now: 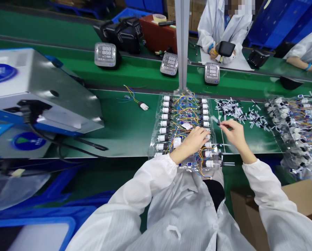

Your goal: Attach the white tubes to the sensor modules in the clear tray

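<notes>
A clear plastic tray point(158, 104) lies on the green bench in front of me, with several small white pump parts wired in yellow, blue and red set in two columns. My left hand point(195, 139) rests on the tray's right column, fingers curled down onto one white part point(208, 144). My right hand point(230, 130) hovers just right of the tray, fingertips pinched on a small clear and black tube piece point(215, 120). A heap of similar black and white tube pieces point(231, 108) lies beyond that hand.
A grey and blue machine point(41, 90) with a black cable fills the left. A loose pile of wired parts point(294, 118) sits far right. Display units point(106, 54) ride the conveyor behind. A metal post point(182, 45) rises behind the tray. Other people work opposite. A cardboard box point(297, 198) is at lower right.
</notes>
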`<control>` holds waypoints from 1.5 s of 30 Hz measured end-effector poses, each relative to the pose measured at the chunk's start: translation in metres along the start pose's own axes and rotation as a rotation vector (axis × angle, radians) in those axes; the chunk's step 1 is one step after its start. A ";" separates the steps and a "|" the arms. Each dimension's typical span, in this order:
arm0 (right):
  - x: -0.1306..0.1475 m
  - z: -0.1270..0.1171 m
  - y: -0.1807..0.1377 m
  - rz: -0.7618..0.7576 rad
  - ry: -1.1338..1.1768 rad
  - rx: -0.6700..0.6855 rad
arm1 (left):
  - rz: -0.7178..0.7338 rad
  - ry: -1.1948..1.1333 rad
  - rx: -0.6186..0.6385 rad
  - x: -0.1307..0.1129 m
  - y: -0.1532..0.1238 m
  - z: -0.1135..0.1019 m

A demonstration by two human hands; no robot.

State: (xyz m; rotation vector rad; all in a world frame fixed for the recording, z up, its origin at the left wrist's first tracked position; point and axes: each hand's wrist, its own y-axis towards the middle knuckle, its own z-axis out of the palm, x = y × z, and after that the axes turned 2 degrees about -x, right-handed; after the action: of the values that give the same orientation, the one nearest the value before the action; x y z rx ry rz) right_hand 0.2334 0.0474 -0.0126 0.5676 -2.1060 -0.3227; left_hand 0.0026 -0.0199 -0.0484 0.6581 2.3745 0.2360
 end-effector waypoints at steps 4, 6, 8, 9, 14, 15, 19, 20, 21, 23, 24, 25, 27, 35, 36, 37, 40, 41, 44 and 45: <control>-0.004 0.020 -0.014 0.277 0.457 0.015 | -0.006 -0.033 -0.001 0.002 0.000 0.000; -0.008 0.027 -0.023 0.409 0.618 0.048 | -0.013 -0.043 -0.010 0.002 0.001 0.000; -0.010 0.031 -0.032 0.457 0.667 0.069 | -0.019 -0.058 -0.015 0.002 0.002 0.000; -0.010 0.033 -0.036 0.447 0.657 0.068 | -0.023 -0.065 -0.016 0.002 0.003 0.000; -0.007 0.044 -0.051 0.344 0.467 -0.007 | -0.056 -0.101 -0.016 0.000 0.003 -0.002; -0.006 0.046 -0.053 0.344 0.437 -0.022 | -0.060 -0.107 -0.017 0.000 0.002 -0.002; -0.004 0.053 -0.057 0.372 0.396 -0.096 | -0.066 -0.111 -0.027 0.001 0.002 -0.001; -0.003 0.054 -0.057 0.373 0.393 -0.098 | -0.068 -0.112 -0.029 0.002 0.002 0.000; -0.003 0.054 -0.056 0.370 0.390 -0.092 | -0.068 -0.115 -0.033 0.002 0.002 0.000; -0.003 0.054 -0.056 0.366 0.384 -0.074 | -0.064 -0.123 -0.040 0.003 0.001 0.001; -0.003 0.054 -0.055 0.364 0.385 -0.067 | -0.061 -0.127 -0.045 0.003 0.001 0.001; -0.003 0.054 -0.055 0.359 0.389 -0.064 | -0.060 -0.131 -0.049 0.003 0.001 0.001; -0.003 0.054 -0.054 0.345 0.410 -0.055 | -0.062 -0.137 -0.054 0.003 0.001 0.001; -0.001 0.060 -0.053 0.356 0.397 -0.093 | -0.072 -0.168 -0.072 0.004 0.002 0.002; 0.000 0.061 -0.053 0.359 0.406 -0.102 | -0.069 -0.172 -0.071 0.005 0.002 0.002; 0.000 0.061 -0.053 0.361 0.416 -0.107 | -0.069 -0.177 -0.069 0.005 0.002 0.003; 0.000 0.059 -0.053 0.359 0.420 -0.101 | -0.077 -0.192 -0.066 0.004 0.001 0.004; 0.000 0.059 -0.054 0.358 0.414 -0.096 | -0.080 -0.194 -0.067 0.004 0.000 0.004; -0.001 0.058 -0.055 0.351 0.403 -0.076 | -0.092 -0.184 -0.070 0.003 0.000 0.005; -0.002 0.058 -0.056 0.347 0.399 -0.071 | -0.097 -0.180 -0.071 0.003 0.000 0.005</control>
State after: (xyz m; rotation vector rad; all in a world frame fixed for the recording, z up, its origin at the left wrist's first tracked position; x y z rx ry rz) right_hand 0.2017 0.0011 -0.0708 0.1952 -1.7553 -0.0762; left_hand 0.0039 -0.0183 -0.0535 0.5076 2.2081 0.2090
